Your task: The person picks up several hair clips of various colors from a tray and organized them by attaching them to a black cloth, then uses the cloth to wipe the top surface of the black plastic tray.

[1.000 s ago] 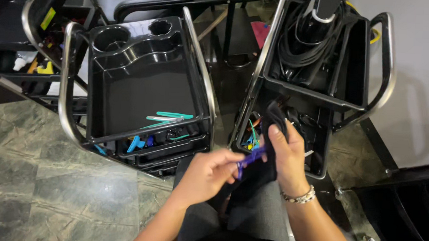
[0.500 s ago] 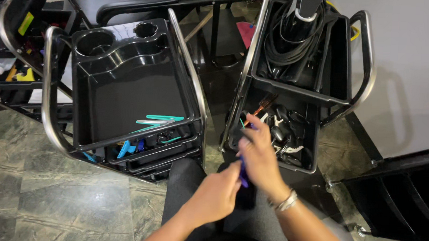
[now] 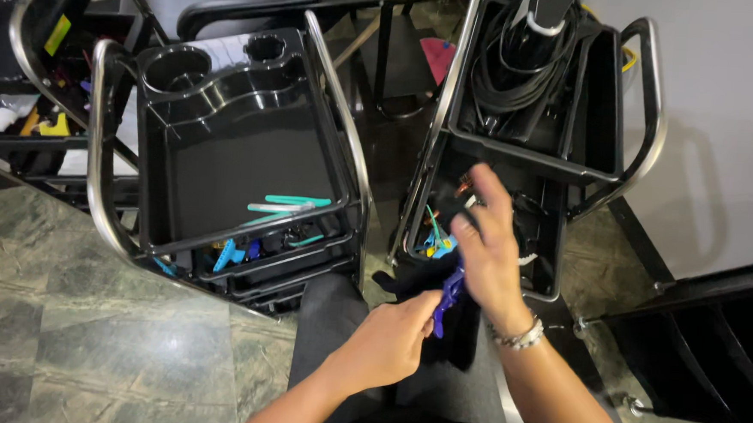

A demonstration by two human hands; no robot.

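The left hand (image 3: pixel 391 341) has its grip clenched on a purple hair clip (image 3: pixel 449 297), just beneath the loosely open right hand (image 3: pixel 486 247).

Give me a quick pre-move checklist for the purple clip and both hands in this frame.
1. Left hand grips purple clip: ok.
2. Right hand on the clip: cannot tell, blurred.
3. Clip clear of the black cloth beneath it: not ok, they overlap.
4. Left cart's top tray has bare floor beside the teal clips: ok.
5. Right cart's lower tray uncluttered: not ok.
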